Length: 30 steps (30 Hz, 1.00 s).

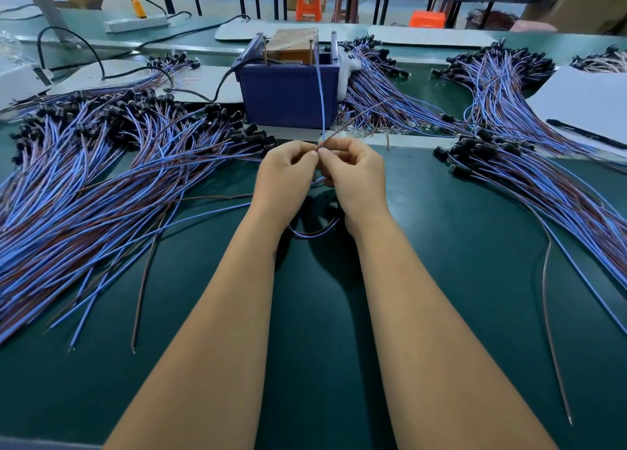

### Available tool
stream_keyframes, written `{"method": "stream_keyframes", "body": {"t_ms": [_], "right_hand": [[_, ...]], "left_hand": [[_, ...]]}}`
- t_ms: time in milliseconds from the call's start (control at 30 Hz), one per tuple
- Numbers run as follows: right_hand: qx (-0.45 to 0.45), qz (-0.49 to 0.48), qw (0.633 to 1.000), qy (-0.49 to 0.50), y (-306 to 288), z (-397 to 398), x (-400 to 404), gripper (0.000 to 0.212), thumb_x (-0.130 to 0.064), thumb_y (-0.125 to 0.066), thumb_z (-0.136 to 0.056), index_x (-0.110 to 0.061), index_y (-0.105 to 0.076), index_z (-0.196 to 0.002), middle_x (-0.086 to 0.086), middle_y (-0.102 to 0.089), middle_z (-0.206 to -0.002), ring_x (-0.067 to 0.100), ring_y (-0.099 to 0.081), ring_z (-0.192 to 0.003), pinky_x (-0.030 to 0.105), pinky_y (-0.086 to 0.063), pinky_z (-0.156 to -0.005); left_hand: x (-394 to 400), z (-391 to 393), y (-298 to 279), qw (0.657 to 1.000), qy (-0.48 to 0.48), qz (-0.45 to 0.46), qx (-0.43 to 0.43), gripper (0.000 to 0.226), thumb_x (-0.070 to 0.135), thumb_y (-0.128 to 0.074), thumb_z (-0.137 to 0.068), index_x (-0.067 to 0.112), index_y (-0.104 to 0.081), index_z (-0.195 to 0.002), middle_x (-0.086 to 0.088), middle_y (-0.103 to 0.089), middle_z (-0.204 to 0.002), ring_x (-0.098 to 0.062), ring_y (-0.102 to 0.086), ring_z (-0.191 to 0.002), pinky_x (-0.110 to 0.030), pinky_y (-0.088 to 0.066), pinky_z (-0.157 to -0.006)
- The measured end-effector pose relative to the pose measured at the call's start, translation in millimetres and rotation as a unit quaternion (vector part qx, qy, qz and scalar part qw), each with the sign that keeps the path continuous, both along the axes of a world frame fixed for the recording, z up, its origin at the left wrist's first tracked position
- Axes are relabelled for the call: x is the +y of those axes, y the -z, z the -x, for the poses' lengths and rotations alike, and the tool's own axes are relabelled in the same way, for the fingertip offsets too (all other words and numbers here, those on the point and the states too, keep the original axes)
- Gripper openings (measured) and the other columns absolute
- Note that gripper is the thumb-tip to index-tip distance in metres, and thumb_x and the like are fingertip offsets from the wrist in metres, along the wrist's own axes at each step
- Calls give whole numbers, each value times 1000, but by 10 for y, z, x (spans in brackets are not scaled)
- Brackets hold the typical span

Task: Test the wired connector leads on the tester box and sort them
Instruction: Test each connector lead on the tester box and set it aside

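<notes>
Both hands meeting mid-desk, left hand (288, 171) and right hand (353, 171) each pinching the same lead (320, 110), fingertips nearly touching. Blue wire rising from the pinch to the tester box (288, 89) just beyond; brown wire splaying off right. Light, thin, floppy stuff, likely slippery, so best gripped close to the bare ends for control. Big pile (101, 178) at left, smaller bundles (509, 86) at right

Bare green mat (441, 246) lay open centre; lead piles (84, 184) left and (529, 164) right hemmed it, blue tester box (288, 93) blocked ahead.
</notes>
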State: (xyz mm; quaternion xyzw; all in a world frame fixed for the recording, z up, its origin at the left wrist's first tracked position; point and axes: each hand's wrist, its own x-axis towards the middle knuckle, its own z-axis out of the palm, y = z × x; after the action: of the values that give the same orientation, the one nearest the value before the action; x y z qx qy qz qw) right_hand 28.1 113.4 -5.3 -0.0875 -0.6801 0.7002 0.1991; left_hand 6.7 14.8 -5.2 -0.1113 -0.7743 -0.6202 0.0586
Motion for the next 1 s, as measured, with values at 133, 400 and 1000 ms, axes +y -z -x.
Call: {"method": "stream_keyframes", "body": {"t_ms": [133, 400, 1000], "right_hand": [[15, -26, 999, -34, -20, -72, 42, 13, 2, -68, -84, -11, -69, -86, 7, -59, -73, -2, -51, -53, 11, -41, -56], [-45, -286, 954, -84, -71, -127, 51, 19, -27, -71, -85, -20, -67, -67, -7, -60, -59, 10, -51, -60, 28, -41, -66], [-39, -443, 883, -149, -203, -182, -98, 11, -34, -69, -76, -25, -75, -77, -14, -56, -51, 9, -53, -59, 29, -48, -60]], "left_hand": [[14, -54, -18, 991, 54, -113, -41, 17, 13, -51, -100, 18, -66, -92, 0, -69, -85, -13, -64, -82, -26, -52, -78], [11, -34, -40, 980, 29, -189, -52, 22, 11, -44, -103, 18, -57, -87, 0, -65, -86, -10, -59, -77, -25, -48, -73], [-183, 7, -195, 881, 15, -467, -79, 25, 17, -28, -108, 20, -44, -89, 3, -68, -74, -11, -61, -68, -25, -49, -72]]}}
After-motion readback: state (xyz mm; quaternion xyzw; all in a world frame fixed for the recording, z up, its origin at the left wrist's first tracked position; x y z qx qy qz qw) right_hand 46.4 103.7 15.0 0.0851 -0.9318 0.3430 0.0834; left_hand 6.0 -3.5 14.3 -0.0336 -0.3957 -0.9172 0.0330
